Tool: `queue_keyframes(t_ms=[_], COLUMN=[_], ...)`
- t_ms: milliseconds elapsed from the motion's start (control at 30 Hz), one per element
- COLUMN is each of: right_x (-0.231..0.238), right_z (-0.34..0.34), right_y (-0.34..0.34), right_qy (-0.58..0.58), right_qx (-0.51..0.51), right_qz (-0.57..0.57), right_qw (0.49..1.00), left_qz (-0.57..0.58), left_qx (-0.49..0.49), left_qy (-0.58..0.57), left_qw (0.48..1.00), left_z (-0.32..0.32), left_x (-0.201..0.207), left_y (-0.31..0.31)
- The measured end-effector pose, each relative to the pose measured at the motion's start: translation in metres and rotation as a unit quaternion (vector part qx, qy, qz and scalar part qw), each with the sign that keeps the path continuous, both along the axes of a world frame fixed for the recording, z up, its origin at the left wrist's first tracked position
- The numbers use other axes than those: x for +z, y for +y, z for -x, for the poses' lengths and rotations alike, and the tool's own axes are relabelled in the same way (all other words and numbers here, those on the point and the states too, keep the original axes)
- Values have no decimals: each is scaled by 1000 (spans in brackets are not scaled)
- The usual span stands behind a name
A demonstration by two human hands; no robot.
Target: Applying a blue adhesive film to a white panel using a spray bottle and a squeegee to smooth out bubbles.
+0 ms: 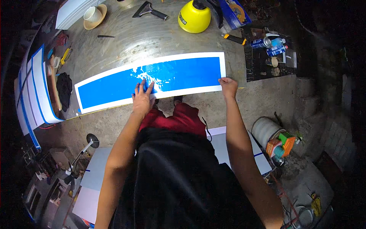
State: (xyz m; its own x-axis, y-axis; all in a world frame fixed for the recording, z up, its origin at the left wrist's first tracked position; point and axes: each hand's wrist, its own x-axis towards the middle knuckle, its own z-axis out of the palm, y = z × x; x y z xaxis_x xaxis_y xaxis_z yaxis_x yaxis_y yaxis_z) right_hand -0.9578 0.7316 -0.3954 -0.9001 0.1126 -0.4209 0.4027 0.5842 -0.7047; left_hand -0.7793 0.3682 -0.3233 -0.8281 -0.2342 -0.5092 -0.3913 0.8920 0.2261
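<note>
A long blue sheet with a white border lies along the near edge of the metal-topped table. Its surface is glossy, with bright glare near the middle. My left hand rests on the sheet's near side, fingers spread and touching the blue part. At the sheet's right end, my right hand pinches its white edge near the front corner. The fingertips of the right hand are partly hidden.
Farther back are a yellow spray bottle, a black squeegee, a cup and a dark pen. An orange-black cutter and spray cans are at right. Blue-white panels stand left; a fan is behind me.
</note>
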Motion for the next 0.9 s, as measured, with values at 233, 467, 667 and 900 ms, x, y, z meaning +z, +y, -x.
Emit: queue_keyframes(t_ms=[233, 467, 667, 900], right_x=[-3, 0, -8, -8], right_z=[1, 1, 3, 5], right_y=[-1, -4, 2, 1], right_qy=[1, 26, 22, 4], right_qx=[-9, 14, 22, 5], right_qz=[-46, -67, -76, -52], right_qw=[999, 997, 997, 999], left_qz=[-3, 5, 0, 3], left_qx=[1, 0, 1, 0], left_qy=[2, -3, -8, 2], left_qw=[1000, 1000, 1000, 1000], left_z=[1, 1, 2, 0], left_x=[2, 1, 1, -3], left_y=[0, -1, -1, -2])
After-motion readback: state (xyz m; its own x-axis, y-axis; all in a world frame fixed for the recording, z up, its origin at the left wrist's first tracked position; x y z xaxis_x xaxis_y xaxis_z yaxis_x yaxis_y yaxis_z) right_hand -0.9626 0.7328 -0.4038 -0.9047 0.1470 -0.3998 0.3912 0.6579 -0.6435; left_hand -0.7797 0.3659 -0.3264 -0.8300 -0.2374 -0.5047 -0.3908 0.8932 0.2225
